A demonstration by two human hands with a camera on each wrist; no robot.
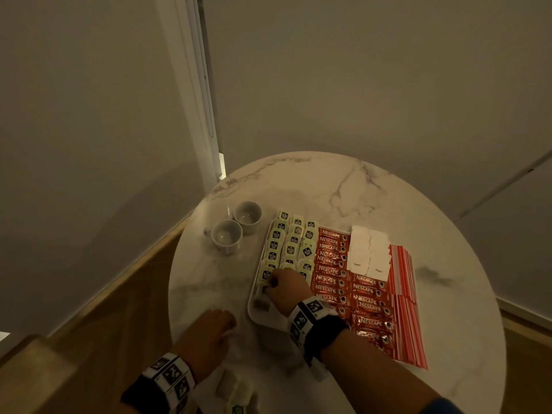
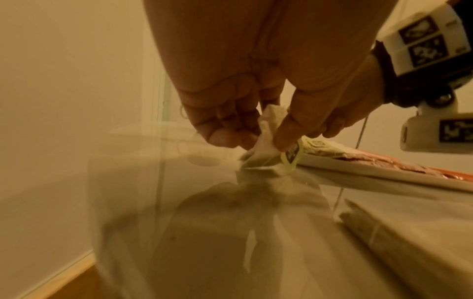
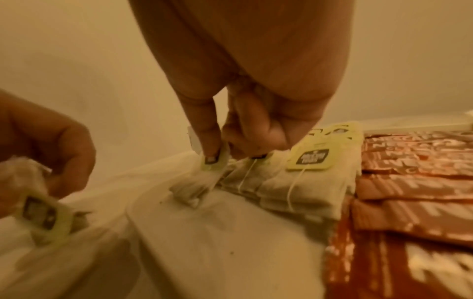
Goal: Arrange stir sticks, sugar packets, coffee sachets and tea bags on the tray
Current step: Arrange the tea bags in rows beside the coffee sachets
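Tag print (image 3: 309, 158) blurred; right hand (image 1: 285, 289) hides tea bags.

Tray (image 1: 254, 297): white, flat on desk | tea bags (image 1: 291, 243): pale, yellow-tagged, overlapping rows, left section | coffee sachets (image 1: 331, 264): red, stacked rows, centre | sugar packets (image 1: 369, 249): white, far right | stir sticks (image 1: 403, 282): red-striped, right edge.

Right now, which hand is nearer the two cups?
Right. The right hand is over the tray's tea bags, just below the cups; the left hand is lower, off the tray.
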